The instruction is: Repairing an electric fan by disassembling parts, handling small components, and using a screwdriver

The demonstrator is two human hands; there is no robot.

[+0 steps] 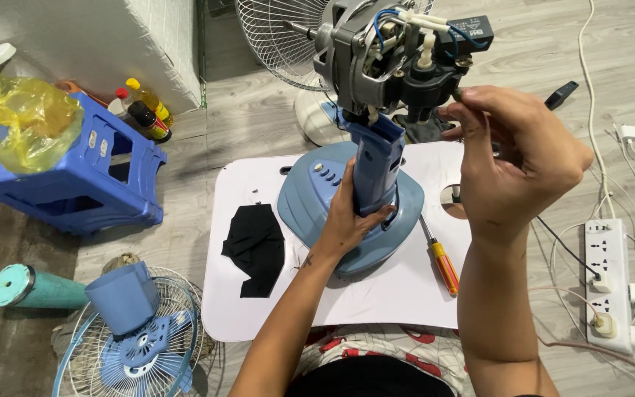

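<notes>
A blue fan base (310,209) stands near the middle of a white board (376,294) laid on the floor; its neck (376,165) rises upright to an uncovered grey motor (376,51) with blue and white wires (387,22) and a black capacitor (472,29) on top; a row of small buttons shows on the base by the neck. The left hand (347,217) is wrapped around the foot of the neck, fingers closed on it; the right hand (516,158) is raised beside the motor's rear, thumb and fingers pinched on a small part (456,94) at the black housing; what that part is I cannot tell. On the board, a black cloth (255,246) lies toward the left edge; a screwdriver (439,257) with an orange handle lies just right of the base. Off the board, a blue stool (75,176) sits to the left, a fan grille (137,345) with a blue cover at the near-left corner, a power strip (608,283) to the right.
</notes>
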